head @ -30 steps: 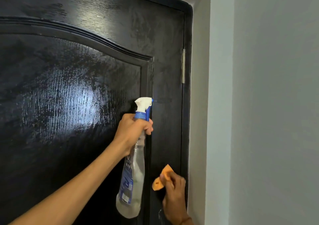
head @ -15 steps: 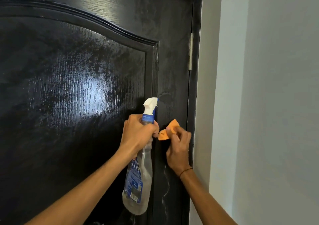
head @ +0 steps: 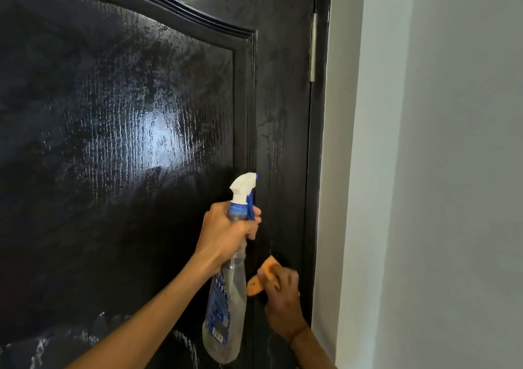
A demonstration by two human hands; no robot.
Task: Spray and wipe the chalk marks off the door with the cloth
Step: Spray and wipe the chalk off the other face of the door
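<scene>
Chalk marks are showing as white smears on the door, low and left of the bottle; a second smear is lying just left of the bottle's base. Above them the panel is gleaming wet. These lower marks are judged not yet wiped.

The bottle is being gripped at its neck by the left hand, fingers curled round it, one finger lying by the blue trigger. The nozzle is being held close to the door. If the trigger is being pressed at this range, runs are likely, carrying chalk down the door.

Just right of the bottle, the cloth is being pressed against the door's right stile by the right hand, fingers curled over it. The hand is blurred, so the exact grip cannot be told. The bottle could be knocked by a leftward stroke, the two being nearly in contact.

Further right of the bottle, travel is being limited by the frame and the wall. A hinge is sitting high above. Open room is being offered mainly upward and downward along the stile.
</scene>
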